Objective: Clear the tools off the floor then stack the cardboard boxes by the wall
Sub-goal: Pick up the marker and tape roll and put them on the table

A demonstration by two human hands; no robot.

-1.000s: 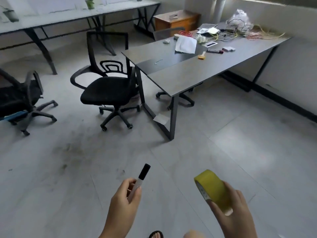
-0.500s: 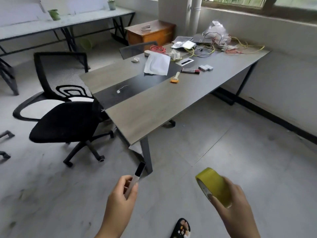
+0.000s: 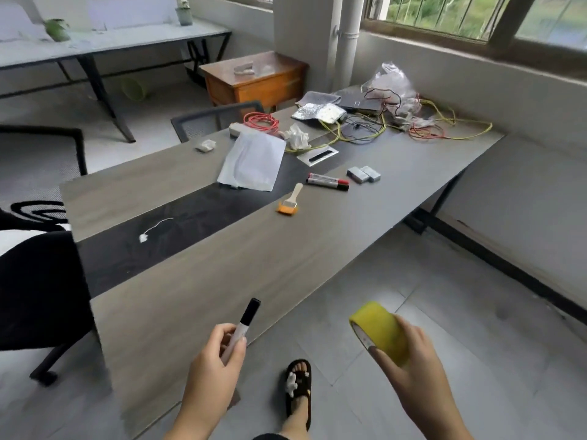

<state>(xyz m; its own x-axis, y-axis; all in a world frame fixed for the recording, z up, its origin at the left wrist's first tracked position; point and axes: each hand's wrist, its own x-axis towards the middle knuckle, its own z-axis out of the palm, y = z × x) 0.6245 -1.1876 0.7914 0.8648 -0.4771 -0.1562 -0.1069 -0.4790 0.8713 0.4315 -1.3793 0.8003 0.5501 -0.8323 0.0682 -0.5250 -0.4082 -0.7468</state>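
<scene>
the person has stepped up to the worktop [image 3: 286, 265], left hand [image 3: 216, 369] pinching the marker [image 3: 243, 325], right hand [image 3: 416, 373] gripping the yellow tape roll [image 3: 381, 331], both probably ready to set down.

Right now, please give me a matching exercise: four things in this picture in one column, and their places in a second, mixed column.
Things:
1. marker
2. tape roll
3. small brush
4. potted plant

Places:
A. on the far white table
B. in the right hand
C. lying on the grey desk
D. in the left hand

Pairs: 1-D, 2-B, 3-C, 4-A
</scene>
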